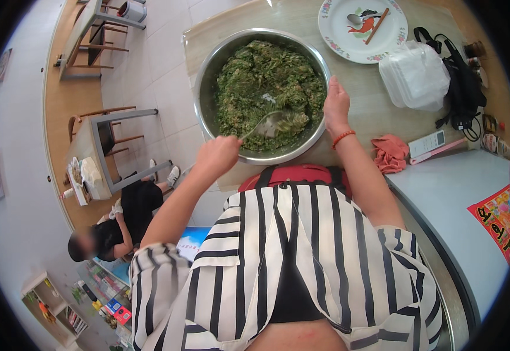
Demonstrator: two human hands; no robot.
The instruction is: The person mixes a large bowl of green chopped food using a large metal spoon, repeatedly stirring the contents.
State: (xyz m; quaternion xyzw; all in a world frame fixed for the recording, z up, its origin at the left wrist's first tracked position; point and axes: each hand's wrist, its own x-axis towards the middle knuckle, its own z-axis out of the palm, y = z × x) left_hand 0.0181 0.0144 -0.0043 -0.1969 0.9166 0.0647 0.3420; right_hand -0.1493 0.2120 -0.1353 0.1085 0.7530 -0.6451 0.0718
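A large steel mixing bowl (201, 100) on the table holds a chopped green mixture (266, 76), with a small white patch near its middle. My left hand (218, 155), at the bowl's near left rim, is closed round the handle of a metal spoon (271, 124). The spoon's head rests in the mixture and carries some of it. On the bowl's right side, my right hand (337, 104) grips the rim, fingers along the outside; a red bead bracelet is on that wrist.
Beyond the bowl lies a floral plate (340, 50) with a spoon and a brown stick. To the right are white plastic containers (414, 75), a black bag (462, 88), a red cloth (390, 153) and a remote control (427, 144). A seated person (132, 216) is at another table on the left.
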